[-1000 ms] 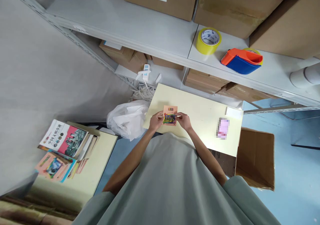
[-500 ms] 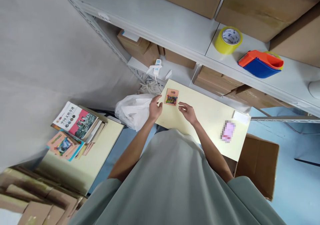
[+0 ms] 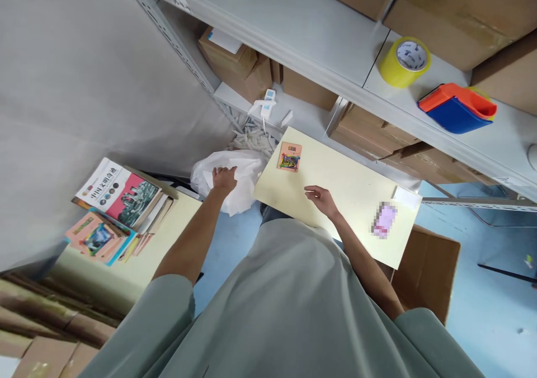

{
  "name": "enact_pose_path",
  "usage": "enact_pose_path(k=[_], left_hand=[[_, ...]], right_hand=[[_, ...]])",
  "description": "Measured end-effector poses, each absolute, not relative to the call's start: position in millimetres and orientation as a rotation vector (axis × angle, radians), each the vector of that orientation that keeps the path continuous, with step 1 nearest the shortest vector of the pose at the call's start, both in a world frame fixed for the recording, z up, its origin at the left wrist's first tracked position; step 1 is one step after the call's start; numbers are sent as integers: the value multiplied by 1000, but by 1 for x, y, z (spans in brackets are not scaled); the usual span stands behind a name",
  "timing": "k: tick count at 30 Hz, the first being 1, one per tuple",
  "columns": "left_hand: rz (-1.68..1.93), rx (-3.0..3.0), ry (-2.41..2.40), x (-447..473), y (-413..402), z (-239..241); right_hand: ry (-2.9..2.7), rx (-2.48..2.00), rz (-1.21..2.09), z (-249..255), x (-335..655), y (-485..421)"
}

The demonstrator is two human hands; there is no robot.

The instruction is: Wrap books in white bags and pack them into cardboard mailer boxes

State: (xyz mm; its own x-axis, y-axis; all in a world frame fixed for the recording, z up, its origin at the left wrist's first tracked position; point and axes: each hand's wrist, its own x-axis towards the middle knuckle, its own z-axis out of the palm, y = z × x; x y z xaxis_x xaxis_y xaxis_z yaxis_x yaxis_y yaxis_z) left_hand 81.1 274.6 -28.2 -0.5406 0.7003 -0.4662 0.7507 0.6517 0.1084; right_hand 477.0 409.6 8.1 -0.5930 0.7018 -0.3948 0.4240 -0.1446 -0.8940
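Observation:
My left hand (image 3: pixel 224 180) is over the white plastic bag (image 3: pixel 247 168), fingers spread and holding nothing; whether it touches the bag I cannot tell. Above the cream table (image 3: pixel 335 171) hovers my right hand (image 3: pixel 322 200), its fingers loosely bent and apart, with nothing in them. A small orange book (image 3: pixel 289 157) with a colourful cover picture lies flat near the table's far left corner, clear of both hands. On the left, a second cream table (image 3: pixel 178 238) bears a stack of books, with a red and white book (image 3: pixel 126 199) on top and an orange book (image 3: pixel 94 235) beside it.
A shelf (image 3: pixel 319 53) with cardboard boxes spans the back, holding yellow tape (image 3: pixel 405 62) and a red and blue tape dispenser (image 3: pixel 457 108). A blurred-out pink item (image 3: pixel 384 220) lies on the table's right. An open cardboard box (image 3: pixel 425 272) stands on the floor.
My left hand has moved left, from beside the small orange book to over the plastic bag. My right hand has drawn slightly back from the book. The view has shifted a little.

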Motion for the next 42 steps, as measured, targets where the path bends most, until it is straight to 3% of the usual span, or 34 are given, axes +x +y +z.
enact_pose_path(k=[5, 8, 13, 20, 31, 42], left_hand=[[-70, 1161, 2408, 79, 268, -25], [163, 1183, 2487, 71, 266, -9], [668, 1294, 2478, 61, 264, 35], [978, 1317, 2201, 83, 268, 110], [951, 1329, 1737, 94, 290, 157], [926, 1419, 1580, 105, 332, 136]], right_hand=[[-1914, -1248, 1776, 20, 469, 417], [-1913, -1227, 1789, 30, 457, 420], [-1928, -1093, 1801, 47, 420, 422], [-1930, -947, 1808, 67, 344, 417], [-2205, -1028, 1141, 126, 323, 411], [-1763, -1319, 1300, 170, 344, 387]])
